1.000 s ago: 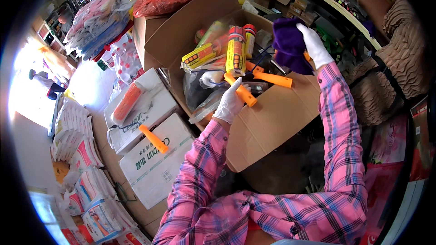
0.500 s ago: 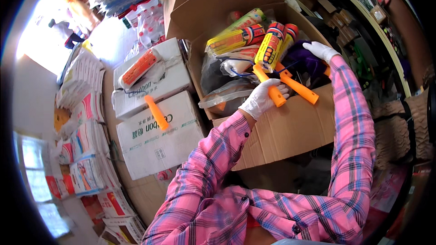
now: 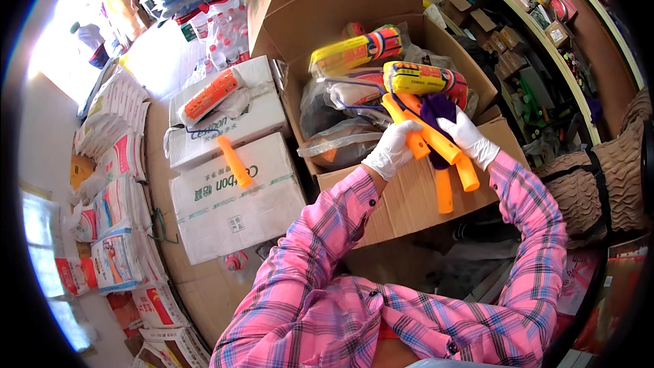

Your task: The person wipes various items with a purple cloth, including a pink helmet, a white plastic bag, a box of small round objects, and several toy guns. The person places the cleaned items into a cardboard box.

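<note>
My left hand [image 3: 392,150], in a white glove, is closed around the orange handle [image 3: 415,143] of a paint roller over the front edge of an open cardboard box [image 3: 402,215]. My right hand [image 3: 471,138], also gloved in white, grips a dark purple cloth [image 3: 436,108] against several more orange handles, which fan out beside the left hand. Just beyond the hands, a yellow and red wrapped roller sleeve [image 3: 415,78] lies across the box. Farther back in it is another wrapped sleeve [image 3: 357,52]. My right fingertips are partly hidden by the cloth.
To the left, an orange-sleeved paint roller [image 3: 211,99] rests on two white cartons [image 3: 235,225]. Stacked packages [image 3: 119,191] line the left wall. Shelves with assorted goods [image 3: 538,34] stand at the right, near a rolled beige mat [image 3: 589,194].
My right hand has come in from the box's right side to the handles, bringing the purple cloth. The wrapped sleeves have swung round, and more orange handles now show over the front edge.
</note>
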A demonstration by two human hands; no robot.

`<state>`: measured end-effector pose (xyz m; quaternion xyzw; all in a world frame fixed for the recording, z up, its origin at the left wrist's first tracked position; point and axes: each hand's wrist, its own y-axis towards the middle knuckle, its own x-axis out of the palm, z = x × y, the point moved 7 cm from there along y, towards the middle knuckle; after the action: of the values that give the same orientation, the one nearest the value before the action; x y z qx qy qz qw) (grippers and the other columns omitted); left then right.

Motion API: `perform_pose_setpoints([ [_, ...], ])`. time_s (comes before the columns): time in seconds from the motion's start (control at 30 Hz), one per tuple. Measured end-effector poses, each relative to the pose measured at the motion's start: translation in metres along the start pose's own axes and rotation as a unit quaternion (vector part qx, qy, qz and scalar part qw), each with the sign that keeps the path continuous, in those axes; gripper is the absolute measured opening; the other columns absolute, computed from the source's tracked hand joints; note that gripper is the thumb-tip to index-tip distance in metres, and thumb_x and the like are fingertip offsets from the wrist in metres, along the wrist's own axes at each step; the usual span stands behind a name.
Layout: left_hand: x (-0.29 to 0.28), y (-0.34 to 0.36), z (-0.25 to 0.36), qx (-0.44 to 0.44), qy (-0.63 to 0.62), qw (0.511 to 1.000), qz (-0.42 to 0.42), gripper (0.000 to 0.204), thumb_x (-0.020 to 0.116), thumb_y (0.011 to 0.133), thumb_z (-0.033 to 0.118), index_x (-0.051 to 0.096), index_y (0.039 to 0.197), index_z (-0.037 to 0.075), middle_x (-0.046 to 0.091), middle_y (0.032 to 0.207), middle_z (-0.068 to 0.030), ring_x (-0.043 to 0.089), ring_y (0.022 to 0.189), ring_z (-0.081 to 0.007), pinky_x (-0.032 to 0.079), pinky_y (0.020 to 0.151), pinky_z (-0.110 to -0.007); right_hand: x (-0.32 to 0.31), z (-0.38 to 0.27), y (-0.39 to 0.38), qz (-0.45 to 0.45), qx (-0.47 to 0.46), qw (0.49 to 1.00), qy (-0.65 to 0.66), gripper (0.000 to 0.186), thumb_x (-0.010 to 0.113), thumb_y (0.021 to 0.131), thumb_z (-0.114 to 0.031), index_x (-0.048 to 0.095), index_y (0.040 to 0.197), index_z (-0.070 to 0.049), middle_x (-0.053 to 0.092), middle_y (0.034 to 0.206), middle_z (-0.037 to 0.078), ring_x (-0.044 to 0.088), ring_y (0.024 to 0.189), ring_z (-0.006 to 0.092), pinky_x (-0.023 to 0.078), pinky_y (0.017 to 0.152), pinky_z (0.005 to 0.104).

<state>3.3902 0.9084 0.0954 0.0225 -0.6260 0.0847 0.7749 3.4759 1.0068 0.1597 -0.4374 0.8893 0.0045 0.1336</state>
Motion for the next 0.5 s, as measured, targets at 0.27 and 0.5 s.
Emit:
perform_pose_setpoints([
  [0.27,0.05,-0.071,0.049,-0.002,0.08,0.995,-0.055,0.029,0.066,0.081,0.004,0.055,0.108,0.001,0.06,0.102,-0.0101,0.061,0.096,-0.0246,0.051,0.087,-0.041,0.057,-0.083,-0.053,0.064,-0.159,0.98,-0.097,0.045,0.058,0.091,-0.004,0.042,0.133,0.0,0.055,0.126,0.009,0.051,0.117,0.0166,0.04,0.101,0.0305],
  [0.5,0.034,-0.164,0.121,0.013,0.209,0.978,0.012,0.03,0.065,0.079,0.003,0.057,0.108,0.001,0.064,0.098,-0.0097,0.065,0.089,-0.024,0.054,0.081,-0.037,0.155,-0.094,-0.076,0.139,-0.241,0.952,-0.126,0.059,0.067,0.08,-0.014,0.04,0.128,0.005,0.054,0.12,0.025,0.055,0.113,0.0356,0.042,0.099,0.0408],
])
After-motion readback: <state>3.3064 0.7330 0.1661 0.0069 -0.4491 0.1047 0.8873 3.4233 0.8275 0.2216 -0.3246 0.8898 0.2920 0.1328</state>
